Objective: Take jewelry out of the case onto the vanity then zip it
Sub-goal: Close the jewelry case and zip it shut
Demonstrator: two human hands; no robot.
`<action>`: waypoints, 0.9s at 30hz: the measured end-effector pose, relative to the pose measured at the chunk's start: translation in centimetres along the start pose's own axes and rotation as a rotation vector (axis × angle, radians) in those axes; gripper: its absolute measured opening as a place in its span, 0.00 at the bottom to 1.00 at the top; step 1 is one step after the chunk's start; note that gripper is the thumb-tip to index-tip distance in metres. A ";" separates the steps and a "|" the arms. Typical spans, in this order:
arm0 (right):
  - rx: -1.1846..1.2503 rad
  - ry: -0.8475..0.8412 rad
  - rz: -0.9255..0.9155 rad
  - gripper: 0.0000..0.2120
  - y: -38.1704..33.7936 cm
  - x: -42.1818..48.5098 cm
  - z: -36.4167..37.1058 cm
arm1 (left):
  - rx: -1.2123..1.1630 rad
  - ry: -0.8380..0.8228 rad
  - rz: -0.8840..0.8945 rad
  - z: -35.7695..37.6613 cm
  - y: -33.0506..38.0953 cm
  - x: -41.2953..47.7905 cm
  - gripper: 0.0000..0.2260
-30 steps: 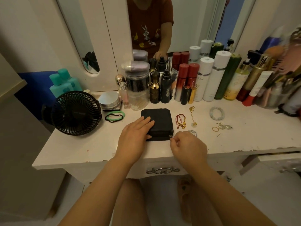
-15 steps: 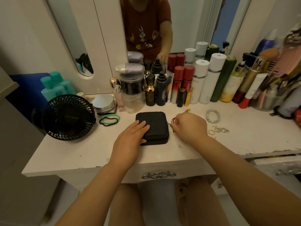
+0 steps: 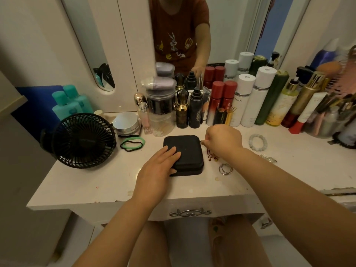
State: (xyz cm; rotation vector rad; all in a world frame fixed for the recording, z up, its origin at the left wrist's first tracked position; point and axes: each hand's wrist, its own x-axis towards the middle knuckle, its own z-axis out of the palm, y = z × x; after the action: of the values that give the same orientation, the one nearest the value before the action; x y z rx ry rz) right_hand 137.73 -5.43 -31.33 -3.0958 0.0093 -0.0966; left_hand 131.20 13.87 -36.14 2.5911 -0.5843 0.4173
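I have the left hand (image 3: pixel 158 170) laid flat on the black case (image 3: pixel 187 151), fingers straight and close together, pressing on the near-left part of the lid, with the thumb down the front edge. The case lies flat and closed in the middle of the vanity (image 3: pixel 92 182), just in front of the row of bottles (image 3: pixel 248 105).

The right hand (image 3: pixel 223 139) sits at the case's right side, near the far corner. Its fingers are curled in tight and pinch a small metal tab (image 3: pixel 201 141) right at the case's edge — too small for me to tell more about it.

The jewelry is out on the tabletop to the right of the case. The red cord bracelets (image 3: pixel 212 158) lie just beside it, partly under my right wrist. The silver rings (image 3: pixel 225 169) lie a little nearer to me. A pale bead bracelet (image 3: pixel 258 142) and a small silver piece (image 3: pixel 268 158) lie farther right, well apart from the case.

On the left stands a black desk fan (image 3: pixel 82 140). Green and black hair ties (image 3: pixel 133 143) lie between it and the case.
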 end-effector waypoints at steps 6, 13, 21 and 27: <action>0.008 0.037 -0.005 0.13 -0.5 0.0 0.3 | -0.031 -0.032 -0.025 -0.5 0.5 0.2 0.20; 0.099 0.012 -0.041 0.14 0.2 -0.8 0.4 | -0.005 -0.044 -0.031 -0.8 0.6 0.3 0.21; 0.499 0.132 -0.098 0.16 -0.4 -4.7 -0.2 | 0.022 -0.094 -0.051 -1.0 0.5 0.5 0.22; 0.329 0.051 -0.299 0.22 -2.1 -8.6 1.8 | 0.030 -0.024 -0.078 -0.3 1.4 0.1 0.23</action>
State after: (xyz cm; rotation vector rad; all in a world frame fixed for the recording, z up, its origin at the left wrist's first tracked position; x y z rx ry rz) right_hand 129.26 -3.20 -33.59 -2.7419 -0.4233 -0.1685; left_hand 130.60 12.83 -35.36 2.6408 -0.4867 0.3725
